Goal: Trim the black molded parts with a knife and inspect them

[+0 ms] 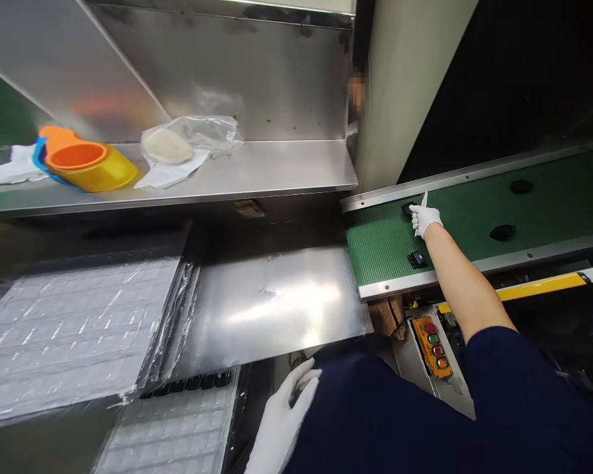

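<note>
My right hand [425, 218], in a white glove, reaches over the green conveyor belt [375, 247]. Its fingers are closed at a small black part [407, 208], partly covered by them. A slim white pointed piece sticks up from this hand; whether it is a tool or loose glove cannot be made out. Nearer to me on the belt lies another black part [417, 259] with prongs. Farther right are a pronged black part [503, 232] and a rounder one [522, 186]. My left hand [291, 408], also gloved, hangs by my body, fingers loosely bent and apart, holding nothing visible.
Clear plastic trays [79, 322] are stacked at left, with another tray [172, 428] lower down. A steel plate [277, 309] leads to the belt. The shelf [296, 168] bears a yellow-orange cup [103, 168] and a plastic bag [192, 138]. An orange button box [432, 347] sits below the belt.
</note>
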Motion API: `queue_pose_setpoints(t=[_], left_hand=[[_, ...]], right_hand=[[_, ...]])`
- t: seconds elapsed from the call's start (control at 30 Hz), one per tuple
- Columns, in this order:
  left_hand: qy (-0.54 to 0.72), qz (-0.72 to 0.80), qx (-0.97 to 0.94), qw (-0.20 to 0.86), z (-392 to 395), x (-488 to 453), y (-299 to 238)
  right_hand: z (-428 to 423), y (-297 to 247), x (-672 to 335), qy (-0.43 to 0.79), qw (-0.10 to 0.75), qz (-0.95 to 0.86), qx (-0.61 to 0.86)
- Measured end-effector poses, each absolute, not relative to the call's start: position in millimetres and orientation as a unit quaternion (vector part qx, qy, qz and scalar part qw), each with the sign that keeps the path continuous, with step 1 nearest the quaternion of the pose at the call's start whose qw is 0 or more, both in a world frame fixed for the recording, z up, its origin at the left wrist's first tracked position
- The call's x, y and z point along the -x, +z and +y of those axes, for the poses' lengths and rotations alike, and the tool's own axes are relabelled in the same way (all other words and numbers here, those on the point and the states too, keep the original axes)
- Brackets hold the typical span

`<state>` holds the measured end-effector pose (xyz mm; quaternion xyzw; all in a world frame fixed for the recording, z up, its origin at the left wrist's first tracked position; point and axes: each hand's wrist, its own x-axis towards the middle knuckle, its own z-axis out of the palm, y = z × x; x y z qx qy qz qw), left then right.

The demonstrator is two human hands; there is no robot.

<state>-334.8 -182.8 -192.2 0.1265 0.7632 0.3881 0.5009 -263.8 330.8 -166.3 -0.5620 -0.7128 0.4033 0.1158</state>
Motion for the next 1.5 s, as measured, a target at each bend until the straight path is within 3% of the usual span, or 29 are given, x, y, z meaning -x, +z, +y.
queue_pose_setpoints(t=[0.17,0.33,0.43,0.7,0.83,0.97,1.1,1.5], left_hand=[[0.411,0.798,-0.195,0.396,-182,349,-197],[0.339,0.847,-0.373,0.17,-173,376,-190],[0.288,0.828,-0.469,0.106,-166,392,-179],[0.134,0.797,-0.557,0.19,-180,411,-180],[0.244,0.79,-0.482,0.29,-201,426,-176],[0.415,0.701,-0.29,0.502,-221,444,-157],[0.438,0.593,-0.196,0.647,-231,453,-138],[0.347,0.601,-0.226,0.684,-238,450,-112]], right_hand=[[221,-166,293,0.533,0.087,-0.686,0.487],[86,-153,301,0.619,-0.073,-0.688,0.371],[31,-148,306,0.622,-0.158,-0.685,0.343],[-39,-152,320,0.667,-0.236,-0.615,0.348],[-42,-132,320,0.625,-0.211,-0.697,0.281],[-26,-105,313,0.445,-0.081,-0.878,0.157],[-14,-86,314,0.232,-0.087,-0.968,0.048],[-22,-55,334,0.152,-0.137,-0.973,-0.108]])
